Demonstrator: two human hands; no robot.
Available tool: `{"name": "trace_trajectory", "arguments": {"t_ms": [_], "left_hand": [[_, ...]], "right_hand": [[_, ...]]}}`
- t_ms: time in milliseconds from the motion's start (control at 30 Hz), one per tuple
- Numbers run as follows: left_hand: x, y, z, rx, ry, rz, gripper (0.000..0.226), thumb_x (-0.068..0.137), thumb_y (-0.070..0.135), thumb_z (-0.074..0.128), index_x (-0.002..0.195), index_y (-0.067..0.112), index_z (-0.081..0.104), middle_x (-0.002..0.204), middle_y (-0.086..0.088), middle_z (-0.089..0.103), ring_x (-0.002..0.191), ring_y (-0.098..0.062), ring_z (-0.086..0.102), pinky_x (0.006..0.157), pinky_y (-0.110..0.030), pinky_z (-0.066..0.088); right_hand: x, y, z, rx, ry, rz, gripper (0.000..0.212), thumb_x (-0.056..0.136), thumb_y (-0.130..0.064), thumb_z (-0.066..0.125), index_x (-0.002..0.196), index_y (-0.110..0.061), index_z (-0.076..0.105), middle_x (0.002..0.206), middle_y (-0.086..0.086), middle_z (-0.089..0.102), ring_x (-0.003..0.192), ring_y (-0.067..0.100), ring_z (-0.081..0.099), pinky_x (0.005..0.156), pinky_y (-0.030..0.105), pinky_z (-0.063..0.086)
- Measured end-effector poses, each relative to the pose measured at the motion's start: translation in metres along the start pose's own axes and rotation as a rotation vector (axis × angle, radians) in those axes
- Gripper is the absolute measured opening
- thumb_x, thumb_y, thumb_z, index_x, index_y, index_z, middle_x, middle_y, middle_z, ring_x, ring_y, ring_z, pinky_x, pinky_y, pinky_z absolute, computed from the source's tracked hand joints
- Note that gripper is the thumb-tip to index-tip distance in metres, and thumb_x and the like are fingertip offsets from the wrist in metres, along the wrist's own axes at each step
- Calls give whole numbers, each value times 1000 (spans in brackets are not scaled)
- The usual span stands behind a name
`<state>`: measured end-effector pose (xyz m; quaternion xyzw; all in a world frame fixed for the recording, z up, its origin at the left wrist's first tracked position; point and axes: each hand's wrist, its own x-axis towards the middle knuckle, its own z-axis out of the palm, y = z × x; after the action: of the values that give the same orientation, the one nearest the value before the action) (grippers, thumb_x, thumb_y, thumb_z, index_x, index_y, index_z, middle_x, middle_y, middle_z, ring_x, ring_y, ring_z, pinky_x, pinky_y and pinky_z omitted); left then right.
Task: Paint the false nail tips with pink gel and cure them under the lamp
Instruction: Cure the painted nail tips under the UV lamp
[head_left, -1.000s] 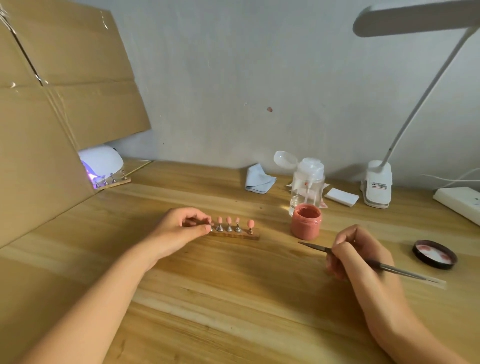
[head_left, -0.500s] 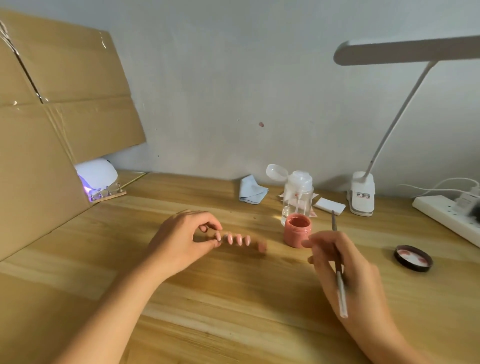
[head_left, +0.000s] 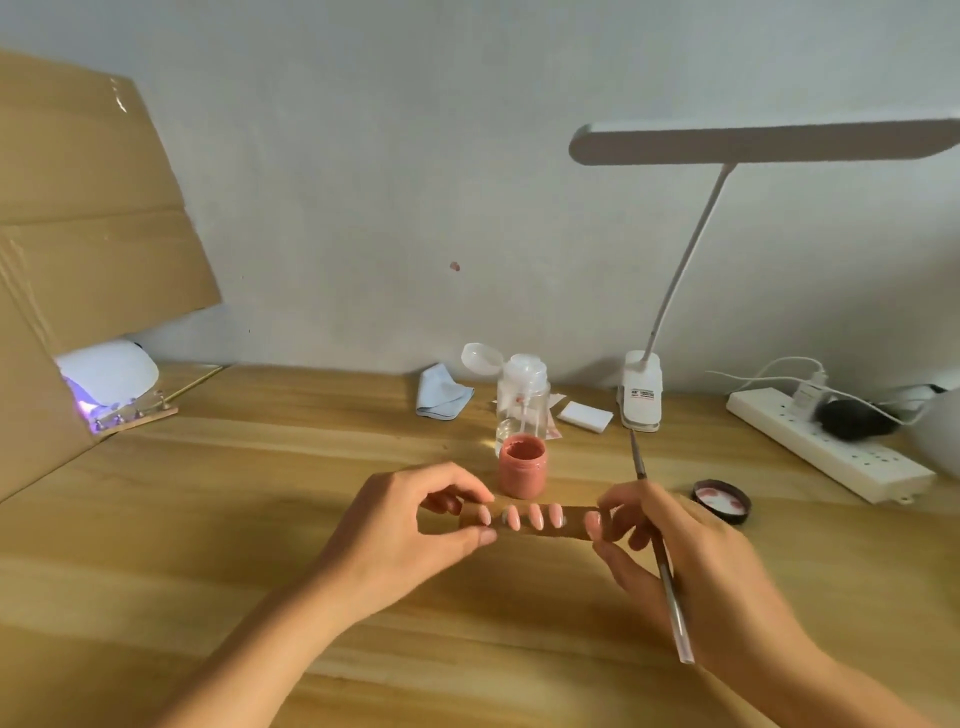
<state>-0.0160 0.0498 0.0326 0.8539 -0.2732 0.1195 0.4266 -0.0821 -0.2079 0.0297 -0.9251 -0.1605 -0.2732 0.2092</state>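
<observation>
Left hand (head_left: 395, 535) grip pinches nail strip (head_left: 524, 519) at its left end. Right hand (head_left: 691, 561) grip clamps brush (head_left: 670, 587) (bristles pointing away), fingers touching the strip's right end. Strip level, just this side of gel jar (head_left: 523, 465).

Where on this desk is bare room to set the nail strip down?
Bare wood runs between the curing lamp and the blue cloth, and left of the left hand toward the cardboard. Crowded: pump bottle and lamp clip behind the gel jar; lid and power strip rightward.
</observation>
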Motion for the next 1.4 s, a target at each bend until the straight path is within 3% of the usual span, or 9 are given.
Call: {"name": "trace_trajectory", "arguments": {"t_ms": [333,533,700,833,967,1100,1200,1333,1400], "left_hand": [[30,32,97,40,-171,-95,23,74,38,82,77,50,63,80,34,62,79,10,58,63,-9,38],[52,39,137,119,-124,-126,18,76,46,79,90,42,68,98,20,59,83,7,57,71,-10,42],[44,38,130,-4,-152,-171,55,71,35,83,116,43,52,108,21,62,91,5,60,85,-20,50],[36,55,107,-188,85,-56,26,73,47,61,98,37,61,97,21,65,87,-2,61,71,-11,42],[28,72,111,-260,-74,24,24,92,49,48,85,30,62,79,15,67,73,-4,62,65,-22,46],[30,59,112,-289,-22,-14,25,104,29,47,83,29,60,72,15,68,65,-3,61,63,-24,46],[31,47,112,-372,65,-111,25,105,20,45,90,17,65,73,5,72,71,-16,66,74,-42,53],[30,41,114,-310,105,-204,23,105,22,42,90,23,59,75,17,72,70,-7,67,76,-35,53],[30,40,116,-231,91,-217,23,105,23,41,87,26,56,75,25,70,66,1,64,74,-30,52]], "right_hand": [[-51,60,-49,-122,6,160,79,65,22,64,126,-22,42,99,-22,55,83,-5,55,71,14,43],[-53,78,-52,-159,61,132,76,67,22,58,131,-13,37,111,-7,59,90,11,56,78,28,48],[-48,74,-50,-141,72,159,77,74,20,53,142,-11,34,121,0,60,112,18,57,99,37,48],[-17,50,-39,-231,-65,66,80,81,5,44,154,-7,15,145,6,46,137,21,37,113,33,30],[24,24,-27,-260,-162,-47,80,86,-6,47,155,-15,10,159,3,30,145,21,21,114,35,24],[46,14,-23,-247,-251,-115,90,92,-12,51,157,-27,-9,156,5,36,133,27,42,104,35,37],[38,17,-31,-158,-163,-111,100,88,-5,51,152,-44,-16,117,4,67,81,20,64,72,33,51],[-5,54,-51,-47,208,380,32,89,-12,46,114,-27,35,94,-5,64,80,28,62,69,41,51],[-31,74,-54,-163,17,572,16,91,-18,49,104,-24,43,101,-4,60,86,20,58,76,41,51]]}}
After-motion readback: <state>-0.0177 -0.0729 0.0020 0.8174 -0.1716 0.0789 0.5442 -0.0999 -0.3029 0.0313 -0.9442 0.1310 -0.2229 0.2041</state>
